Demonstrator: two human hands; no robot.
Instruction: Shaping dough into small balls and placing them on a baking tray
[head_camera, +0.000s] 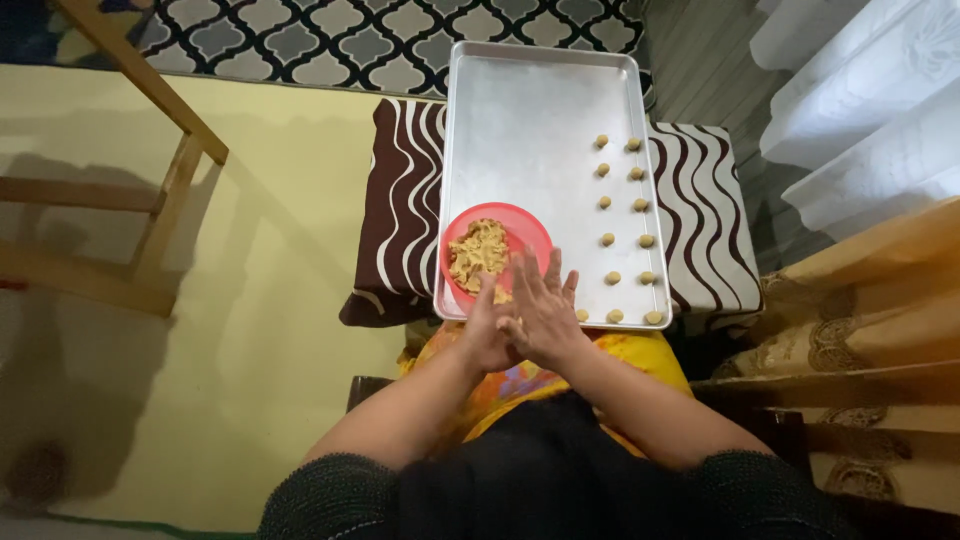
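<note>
the left hand (487, 325) and right hand (541, 312) press flat together, palm to palm, fingers pointing away from the body; whatever lies between them is hidden. just ahead of the fingertips, slightly left, sits a red bowl (495, 252) of crumbly tan dough (479, 253) on the metal baking tray (520, 120). small dough balls (622, 208) stand in two rows along the tray's right side.

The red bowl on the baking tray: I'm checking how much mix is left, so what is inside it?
The red bowl holds a crumbly tan dough, heaped toward its left side. The hands, pressed together, cover the bowl's near edge, so what lies there cannot be seen.
</note>
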